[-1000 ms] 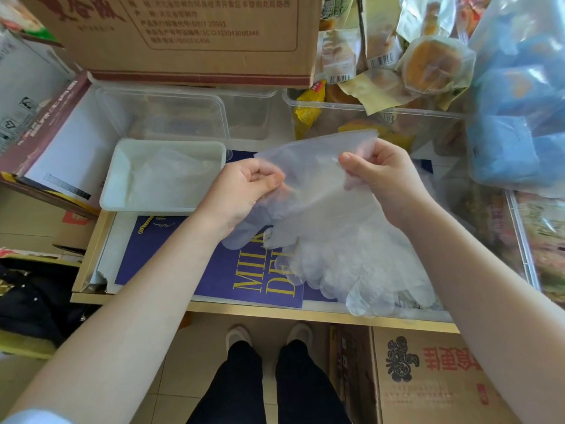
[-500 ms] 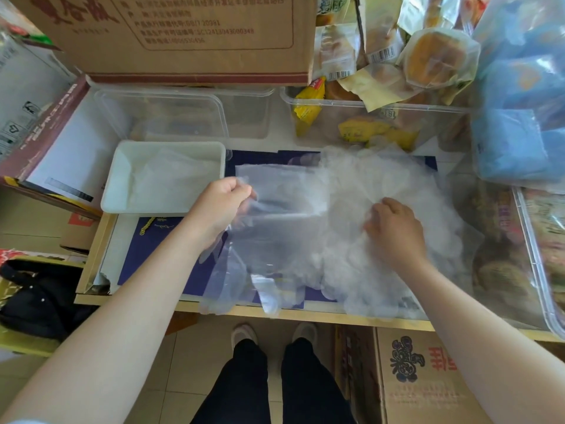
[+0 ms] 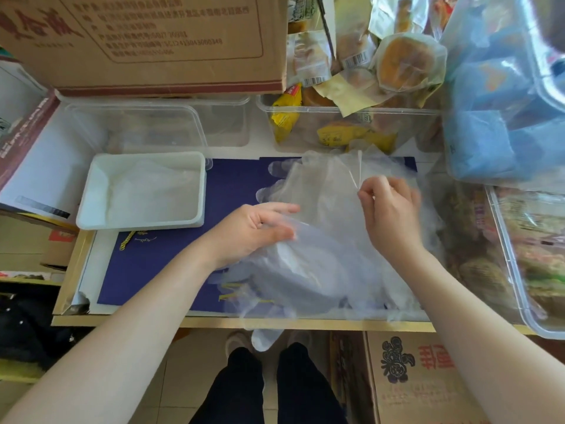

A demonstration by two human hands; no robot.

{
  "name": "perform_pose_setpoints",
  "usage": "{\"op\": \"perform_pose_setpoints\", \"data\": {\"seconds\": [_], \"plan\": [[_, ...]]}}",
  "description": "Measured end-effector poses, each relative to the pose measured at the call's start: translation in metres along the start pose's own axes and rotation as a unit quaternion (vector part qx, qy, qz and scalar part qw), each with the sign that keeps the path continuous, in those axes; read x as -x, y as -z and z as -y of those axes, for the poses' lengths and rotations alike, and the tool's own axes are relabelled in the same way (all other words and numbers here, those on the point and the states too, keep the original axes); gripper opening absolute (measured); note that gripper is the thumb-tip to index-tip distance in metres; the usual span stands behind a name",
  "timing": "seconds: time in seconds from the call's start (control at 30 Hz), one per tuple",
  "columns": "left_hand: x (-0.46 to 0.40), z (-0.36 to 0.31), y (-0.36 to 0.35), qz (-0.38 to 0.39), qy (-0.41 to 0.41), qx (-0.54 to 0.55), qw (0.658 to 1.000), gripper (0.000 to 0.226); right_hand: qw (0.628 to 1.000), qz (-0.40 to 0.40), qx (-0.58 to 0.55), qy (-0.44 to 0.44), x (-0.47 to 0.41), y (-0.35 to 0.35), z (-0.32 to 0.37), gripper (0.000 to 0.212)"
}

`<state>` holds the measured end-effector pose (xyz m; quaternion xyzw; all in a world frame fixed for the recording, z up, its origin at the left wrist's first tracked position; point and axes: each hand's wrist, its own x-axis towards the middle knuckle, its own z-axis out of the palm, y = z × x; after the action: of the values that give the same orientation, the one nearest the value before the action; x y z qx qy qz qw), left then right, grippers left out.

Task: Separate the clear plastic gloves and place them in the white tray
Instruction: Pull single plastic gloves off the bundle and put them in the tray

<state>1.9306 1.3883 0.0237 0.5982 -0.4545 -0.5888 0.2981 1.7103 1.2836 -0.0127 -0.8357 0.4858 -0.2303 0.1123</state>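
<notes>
A heap of clear plastic gloves [image 3: 318, 270] lies on the dark blue board [image 3: 171, 264], spilling toward its front edge. My right hand [image 3: 389, 215] pinches the cuff of one clear glove [image 3: 324, 182] and holds it up at the heap's far side. My left hand [image 3: 253, 231] rests on the heap's left side, thumb and fingers apart over the plastic; I cannot tell whether it grips any. The white tray [image 3: 91, 197] stands to the left and holds clear gloves [image 3: 149, 191].
Empty clear tubs [image 3: 159, 127] and a cardboard box [image 3: 146, 44] stand behind the tray. A clear bin of packaged snacks [image 3: 351, 123] is at the back, a blue plastic bag [image 3: 501, 117] at right. A lidded tub [image 3: 526, 258] sits at far right.
The glove my left hand held out to the left has dropped back on the heap. The left hand moved right onto the heap. The right hand rose and pinched a glove cuff.
</notes>
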Motion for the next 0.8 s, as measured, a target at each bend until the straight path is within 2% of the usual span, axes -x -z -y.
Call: {"op": "perform_pose_setpoints", "data": {"seconds": [0.07,0.13,0.27,0.4,0.47,0.63,0.73,0.8], "plan": [[-0.004,-0.003,-0.007,0.009,-0.012,0.019,1.000,0.022,0.997,-0.045,-0.025,0.050,-0.008,0.012,0.008,0.026],[-0.008,-0.007,-0.015,0.010,-0.031,0.059,0.998,0.023,0.993,-0.045,-0.085,0.075,-0.016,0.020,0.016,0.025],[-0.020,-0.013,-0.025,-0.020,-0.069,0.080,0.994,0.023,0.974,0.030,-0.207,0.093,-0.021,0.025,0.030,0.023],[-0.032,-0.011,-0.031,-0.066,-0.090,0.045,0.993,0.024,0.948,0.100,-0.294,0.068,-0.019,0.024,0.032,0.002],[-0.033,-0.009,-0.034,-0.071,-0.084,0.050,0.993,0.024,0.943,0.118,-0.305,0.063,-0.020,0.024,0.029,0.004],[-0.030,-0.002,-0.031,-0.112,-0.057,0.044,0.991,0.012,0.935,0.188,-0.299,-0.024,-0.032,0.039,0.016,0.027],[-0.023,0.000,-0.026,-0.152,-0.060,-0.010,0.987,0.019,0.949,0.231,-0.211,-0.026,-0.040,0.052,0.008,0.029],[-0.019,0.000,-0.021,-0.181,-0.059,-0.046,0.981,0.024,0.949,0.202,-0.241,-0.034,-0.042,0.063,0.010,0.019]]}}
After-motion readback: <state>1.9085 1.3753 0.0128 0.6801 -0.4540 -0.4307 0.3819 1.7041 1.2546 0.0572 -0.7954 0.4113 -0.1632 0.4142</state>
